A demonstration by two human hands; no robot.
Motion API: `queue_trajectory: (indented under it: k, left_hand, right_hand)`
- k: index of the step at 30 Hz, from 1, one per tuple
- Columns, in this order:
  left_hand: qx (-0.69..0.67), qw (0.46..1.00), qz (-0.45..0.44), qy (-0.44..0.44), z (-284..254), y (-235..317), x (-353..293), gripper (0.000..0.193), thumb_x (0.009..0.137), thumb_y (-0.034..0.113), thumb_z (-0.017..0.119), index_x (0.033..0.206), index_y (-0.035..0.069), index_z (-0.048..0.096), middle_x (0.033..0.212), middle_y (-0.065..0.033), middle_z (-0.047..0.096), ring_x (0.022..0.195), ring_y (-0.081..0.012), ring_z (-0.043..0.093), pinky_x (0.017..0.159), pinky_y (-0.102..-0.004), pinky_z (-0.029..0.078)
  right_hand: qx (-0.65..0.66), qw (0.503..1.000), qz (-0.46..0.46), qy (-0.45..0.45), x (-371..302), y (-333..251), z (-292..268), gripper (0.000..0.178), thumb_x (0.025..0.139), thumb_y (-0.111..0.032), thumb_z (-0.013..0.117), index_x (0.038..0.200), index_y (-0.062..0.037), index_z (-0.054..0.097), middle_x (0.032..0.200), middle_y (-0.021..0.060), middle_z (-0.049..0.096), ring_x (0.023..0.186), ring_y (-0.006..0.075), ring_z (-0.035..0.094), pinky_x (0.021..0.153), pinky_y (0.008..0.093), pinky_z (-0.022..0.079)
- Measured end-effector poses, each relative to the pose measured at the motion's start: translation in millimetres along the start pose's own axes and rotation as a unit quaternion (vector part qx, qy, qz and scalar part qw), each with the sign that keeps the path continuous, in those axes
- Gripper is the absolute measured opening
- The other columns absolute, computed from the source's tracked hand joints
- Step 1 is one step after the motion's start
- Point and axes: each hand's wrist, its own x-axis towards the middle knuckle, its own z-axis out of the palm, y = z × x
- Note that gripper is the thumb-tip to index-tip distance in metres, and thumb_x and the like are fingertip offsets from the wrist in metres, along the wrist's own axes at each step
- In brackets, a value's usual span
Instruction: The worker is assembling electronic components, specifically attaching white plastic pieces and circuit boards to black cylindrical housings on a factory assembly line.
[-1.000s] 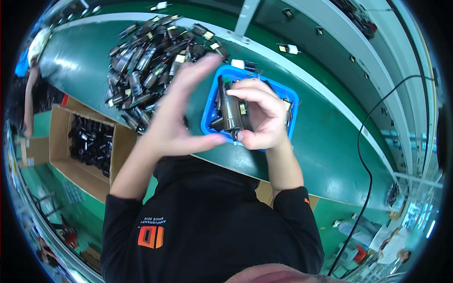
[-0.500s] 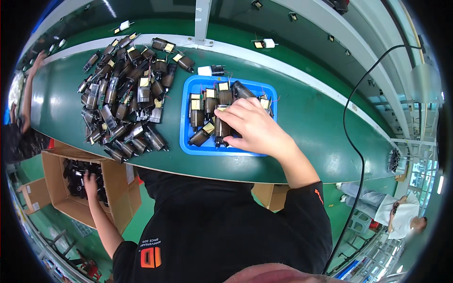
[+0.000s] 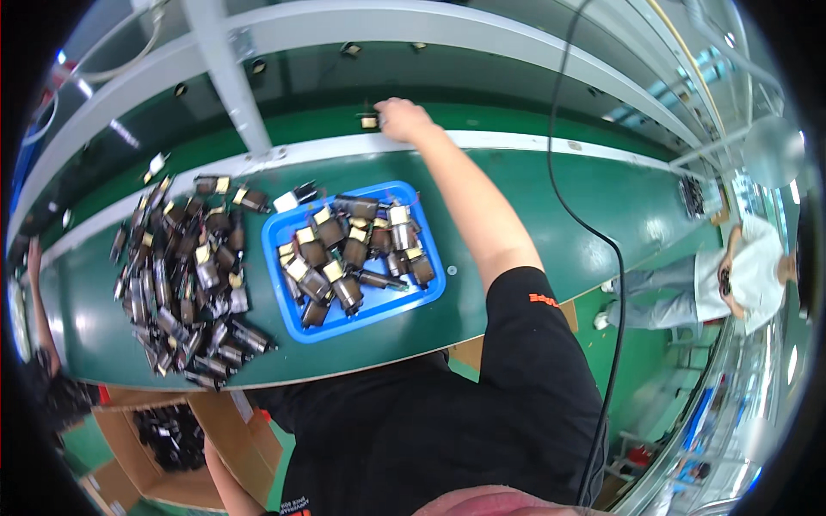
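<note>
My right hand (image 3: 401, 119) reaches over the bench's far rail. Its fingers are closed on a small part with a yellow pad (image 3: 369, 121), which lies on the green strip behind; the hand covers its other end. The blue tray (image 3: 297, 334) on the bench holds several dark, see-through cylindrical parts (image 3: 354, 249) with yellow pads. A large heap of similar parts (image 3: 181, 275) lies left of it. My left forearm (image 3: 225, 482) is at the cardboard box (image 3: 232, 426) below the bench edge; the fingers of that hand are hidden. Black pieces (image 3: 169, 437) fill the box's bottom.
A white-ended part (image 3: 286, 201) lies behind the tray, another (image 3: 156, 165) on the far strip. The metal rail and post (image 3: 228, 77) border the bench's far side. A black cable (image 3: 594, 230) hangs at right. A co-worker's arm (image 3: 40, 301) is far left; another person (image 3: 723, 275) stands right.
My right hand has left the tray and moved to the part on the strip beyond the rail. My left hand has gone out of sight at the box. The view has shifted.
</note>
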Motion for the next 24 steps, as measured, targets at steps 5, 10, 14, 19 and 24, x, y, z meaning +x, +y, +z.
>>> queue_trajectory:
  k: [5, 10, 14, 19, 24]
  left_hand:
    - [-0.037, 0.997, 0.069, -0.018, 34, 38, 62, 0.042, 0.09, 0.019, 0.061, 0.127, 0.0, 0.056, 0.107, -0.0164, 0.064, 0.094, -0.0233, 0.062, 0.085, -0.0327, 0.05]
    - [-0.06, 0.989, 0.125, -0.05, 38, 76, 103, 0.041, 0.09, 0.019, 0.062, 0.126, 0.0, 0.057, 0.106, -0.0164, 0.064, 0.092, -0.0238, 0.062, 0.084, -0.0334, 0.05]
    - [-0.072, 0.99, 0.12, -0.024, 4, 82, 86, 0.04, 0.089, 0.02, 0.062, 0.124, 0.0, 0.058, 0.105, -0.0165, 0.065, 0.091, -0.0242, 0.063, 0.082, -0.0339, 0.051]
    - [-0.093, 0.99, 0.1, 0.018, -34, 117, 43, 0.039, 0.089, 0.02, 0.062, 0.123, 0.0, 0.059, 0.104, -0.0166, 0.065, 0.09, -0.0247, 0.063, 0.081, -0.0345, 0.051]
    - [-0.104, 0.99, 0.07, 0.062, -77, 148, -3, 0.038, 0.089, 0.021, 0.062, 0.121, 0.0, 0.06, 0.102, -0.0166, 0.066, 0.088, -0.0252, 0.063, 0.079, -0.0351, 0.052]
  right_hand:
    - [0.024, 0.997, 0.033, -0.067, -3, -5, -14, 0.037, 0.073, -0.024, 0.066, 0.105, -0.0064, 0.07, 0.12, 0.0188, 0.061, 0.113, 0.0354, 0.059, 0.094, 0.0452, 0.05]
    - [0.041, 0.996, 0.071, -0.045, 1, -5, -17, 0.032, 0.075, -0.019, 0.068, 0.105, -0.0061, 0.071, 0.113, 0.0156, 0.067, 0.108, 0.0301, 0.063, 0.093, 0.042, 0.05]
    - [0.103, 0.992, 0.061, 0.036, -15, -5, -29, 0.032, 0.07, -0.017, 0.069, 0.1, -0.0068, 0.072, 0.103, 0.0141, 0.069, 0.099, 0.03, 0.066, 0.084, 0.04, 0.054]
    - [0.567, 0.816, 0.0, 0.112, -50, -46, -53, 0.046, 0.066, -0.013, 0.08, 0.106, 0.0025, 0.063, 0.09, 0.0114, 0.067, 0.079, 0.0183, 0.066, 0.073, 0.0303, 0.052]
    - [0.754, 0.642, -0.125, 0.057, -111, -105, -89, 0.042, 0.073, -0.001, 0.078, 0.108, 0.0033, 0.057, 0.093, 0.0063, 0.064, 0.08, 0.0097, 0.061, 0.07, 0.0243, 0.049]
